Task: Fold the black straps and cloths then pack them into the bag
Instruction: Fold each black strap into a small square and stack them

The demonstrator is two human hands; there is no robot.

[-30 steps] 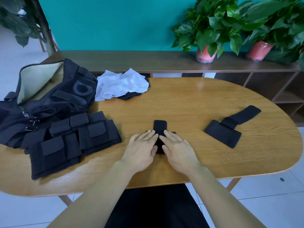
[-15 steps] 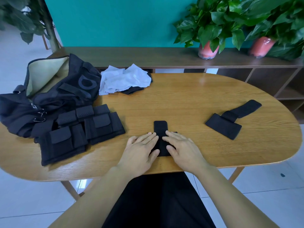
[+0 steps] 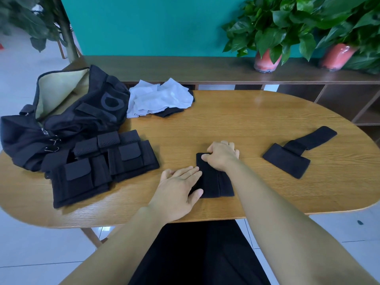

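1. Black fabric, the strap [image 3: 211, 179], is lying on the near middle of the wooden bench [image 3: 257, 120], between the two hands.
2. The left hand [image 3: 176, 192] is pressing flat on the strap's left edge, fingers straight and spread, so its grip is closing on nothing.
3. The right hand [image 3: 222, 157] is curling over the strap's far end, fingers bent and thumb tucked at the edge; it looks to be pinching that end, probably to fold it back towards the person.
4. A second strap [image 3: 287, 159] is waiting unfolded to the right, well apart, and a stack of pouched black cloths [image 3: 102, 171] is sitting just beside the open bag [image 3: 67, 120] on the left.
5. Risk: the fabric looks springy, so the fold may be popping open if the flat hand lifts too early.
6. Risk: pulling the far end off-line would be skewing the layers, leaving a bulky bundle for the bag.
7. White cloths [image 3: 160, 97] are lying at the far side, near the bag.
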